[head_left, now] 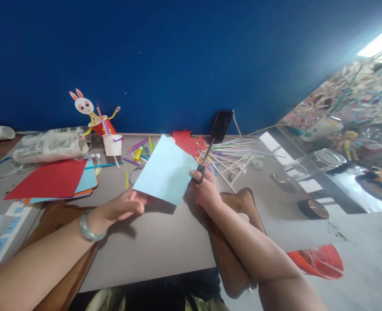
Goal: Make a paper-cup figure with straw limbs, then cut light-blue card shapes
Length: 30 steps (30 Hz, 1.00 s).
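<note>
A light blue sheet of paper is held up over the grey table, tilted. My left hand grips its lower left corner, with the fingers partly hidden behind the sheet. At the sheet's right edge, my right hand is closed around the dark handles of a pair of scissors. The blades point up and away, beside the paper's right corner. Whether the right fingers also touch the sheet I cannot tell. Behind the paper lie a torn-edged red sheet and many coloured strips.
Stacked paper cups and red paper lie at the left. A rabbit figure stands behind a white cup. A phone leans near the blue wall. Brown cushions flank the front; red cups lie right.
</note>
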{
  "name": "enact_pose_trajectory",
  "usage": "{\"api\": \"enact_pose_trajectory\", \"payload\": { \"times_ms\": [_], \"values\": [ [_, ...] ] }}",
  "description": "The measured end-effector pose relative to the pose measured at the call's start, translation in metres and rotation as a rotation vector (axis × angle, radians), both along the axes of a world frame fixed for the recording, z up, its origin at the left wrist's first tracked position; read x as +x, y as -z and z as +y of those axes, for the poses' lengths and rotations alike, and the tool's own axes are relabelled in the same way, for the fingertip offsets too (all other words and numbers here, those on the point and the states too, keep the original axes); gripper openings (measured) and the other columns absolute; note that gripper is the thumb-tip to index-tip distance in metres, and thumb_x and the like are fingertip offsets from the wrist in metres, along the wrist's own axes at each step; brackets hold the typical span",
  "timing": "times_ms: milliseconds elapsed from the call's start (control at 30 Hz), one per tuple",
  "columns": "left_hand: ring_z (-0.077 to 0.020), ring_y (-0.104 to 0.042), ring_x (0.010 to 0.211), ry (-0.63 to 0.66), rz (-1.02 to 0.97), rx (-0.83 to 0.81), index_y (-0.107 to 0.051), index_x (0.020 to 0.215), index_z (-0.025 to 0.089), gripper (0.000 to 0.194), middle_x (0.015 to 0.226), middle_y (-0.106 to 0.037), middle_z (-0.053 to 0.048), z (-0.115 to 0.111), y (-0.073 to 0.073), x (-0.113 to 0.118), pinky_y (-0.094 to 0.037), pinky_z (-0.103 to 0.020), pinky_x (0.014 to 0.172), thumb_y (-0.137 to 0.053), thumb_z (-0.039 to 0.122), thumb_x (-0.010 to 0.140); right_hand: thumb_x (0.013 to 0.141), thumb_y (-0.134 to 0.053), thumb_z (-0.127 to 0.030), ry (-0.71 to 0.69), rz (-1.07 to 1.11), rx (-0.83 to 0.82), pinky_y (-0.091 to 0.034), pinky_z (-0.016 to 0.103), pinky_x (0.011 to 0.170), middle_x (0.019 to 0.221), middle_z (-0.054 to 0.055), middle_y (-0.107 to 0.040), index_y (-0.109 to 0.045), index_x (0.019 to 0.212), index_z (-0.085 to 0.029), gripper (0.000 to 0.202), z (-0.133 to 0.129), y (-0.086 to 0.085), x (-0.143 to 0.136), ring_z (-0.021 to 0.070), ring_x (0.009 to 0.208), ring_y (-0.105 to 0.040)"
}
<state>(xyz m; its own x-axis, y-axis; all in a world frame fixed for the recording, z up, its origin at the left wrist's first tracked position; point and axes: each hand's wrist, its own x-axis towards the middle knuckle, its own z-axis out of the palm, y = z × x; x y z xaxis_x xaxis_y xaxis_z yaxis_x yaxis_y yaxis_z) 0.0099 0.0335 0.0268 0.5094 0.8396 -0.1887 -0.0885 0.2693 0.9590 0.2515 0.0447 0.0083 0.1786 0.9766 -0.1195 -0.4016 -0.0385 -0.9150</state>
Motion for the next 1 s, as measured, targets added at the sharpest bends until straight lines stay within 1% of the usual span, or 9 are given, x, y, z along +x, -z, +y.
{"api": "enact_pose_trajectory", "payload": {
  "times_ms": [67,133,200,333,467,600,767,867,1000],
  "values": [
    [-0.0366,-0.057,0.124,0.155,-0.011,0.023,-0.067,0.121,0.024,0.079,0.114,-0.072,-0.011,-0.005,-0.002,0.009,-0.049,-0.046,0.103,-0.088,0.054,0.051,0.063,-0.077,-0.03,0.012,0.017,-0.007,-0.042,0.025,0.054,0.065,-0.003,-0.061,-0.064,0.071,-0.021,0.018,-0.002,0.0,-0.003,0.0108,0.055,-0.05],
    [-0.0342,-0.055,0.127,0.169,0.007,0.063,-0.064,0.125,0.024,0.071,0.121,-0.07,-0.01,-0.009,0.001,0.016,-0.045,-0.044,0.108,-0.086,0.044,0.06,0.064,-0.077,-0.031,0.0,0.024,-0.028,-0.041,0.025,0.054,0.067,-0.003,-0.061,-0.065,0.073,-0.021,0.018,-0.005,0.001,-0.006,0.011,0.056,-0.05],
    [-0.0321,-0.055,0.127,0.08,0.057,0.099,-0.061,0.128,0.024,0.068,0.126,-0.067,-0.008,-0.011,0.009,0.019,-0.043,-0.043,0.11,-0.083,0.041,0.066,0.065,-0.077,-0.031,-0.02,0.0,-0.035,-0.04,0.025,0.054,0.065,-0.004,-0.059,-0.065,0.072,-0.021,0.018,-0.009,0.003,-0.01,0.0104,0.055,-0.048],
    [-0.029,-0.057,0.125,-0.078,0.173,0.13,-0.058,0.131,0.023,0.065,0.125,-0.068,-0.008,-0.014,0.022,0.019,-0.041,-0.041,0.113,-0.078,0.044,0.073,0.067,-0.076,-0.033,-0.071,-0.114,-0.002,-0.041,0.026,0.057,0.061,-0.004,-0.056,-0.063,0.068,-0.02,0.018,-0.017,0.004,-0.014,0.0104,0.055,-0.047],
    [-0.0284,-0.052,0.131,-0.276,0.297,0.149,-0.057,0.133,0.02,0.064,0.125,-0.068,-0.009,-0.013,0.016,0.019,-0.033,-0.04,0.119,-0.073,0.048,0.078,0.069,-0.074,-0.034,-0.141,-0.276,0.004,-0.044,0.027,0.06,0.062,-0.002,-0.06,-0.063,0.067,-0.021,0.017,-0.021,0.0,-0.015,0.0128,0.058,-0.052],
    [-0.0273,-0.06,0.122,-0.372,0.371,0.178,-0.057,0.135,0.02,0.062,0.12,-0.071,-0.007,-0.007,0.013,0.014,-0.033,-0.04,0.119,-0.067,0.052,0.082,0.074,-0.071,-0.037,-0.202,-0.393,0.034,-0.044,0.027,0.061,0.061,-0.001,-0.06,-0.062,0.067,-0.019,0.021,-0.021,-0.003,-0.013,0.0129,0.06,-0.053],
    [-0.0271,-0.054,0.13,-0.587,0.37,0.265,-0.053,0.138,0.021,0.066,0.134,-0.063,-0.008,0.005,0.014,0.003,-0.035,-0.04,0.119,-0.067,0.052,0.082,0.068,-0.078,-0.049,-0.29,-0.407,0.018,-0.044,0.027,0.059,0.069,-0.001,-0.057,-0.058,0.074,-0.019,0.037,-0.02,-0.005,-0.012,0.0116,0.061,-0.051],
    [-0.0284,-0.05,0.133,-0.62,0.403,0.279,-0.054,0.138,0.02,0.066,0.136,-0.061,-0.008,0.009,0.008,-0.002,-0.033,-0.04,0.121,-0.067,0.053,0.082,0.068,-0.078,-0.056,-0.41,-0.452,0.001,-0.044,0.027,0.06,0.07,-0.001,-0.056,-0.055,0.076,-0.019,0.045,-0.021,-0.007,-0.012,0.0122,0.063,-0.051],
    [-0.0294,-0.055,0.128,-0.601,0.421,0.317,-0.055,0.137,0.019,0.068,0.13,-0.065,-0.009,0.009,0.001,-0.005,-0.033,-0.041,0.121,-0.067,0.055,0.081,0.068,-0.075,-0.064,-0.558,-0.583,0.0,-0.039,0.026,0.06,0.072,0.0,-0.054,-0.054,0.077,-0.017,0.052,-0.022,-0.006,-0.011,0.0121,0.066,-0.048]
  ]
}}
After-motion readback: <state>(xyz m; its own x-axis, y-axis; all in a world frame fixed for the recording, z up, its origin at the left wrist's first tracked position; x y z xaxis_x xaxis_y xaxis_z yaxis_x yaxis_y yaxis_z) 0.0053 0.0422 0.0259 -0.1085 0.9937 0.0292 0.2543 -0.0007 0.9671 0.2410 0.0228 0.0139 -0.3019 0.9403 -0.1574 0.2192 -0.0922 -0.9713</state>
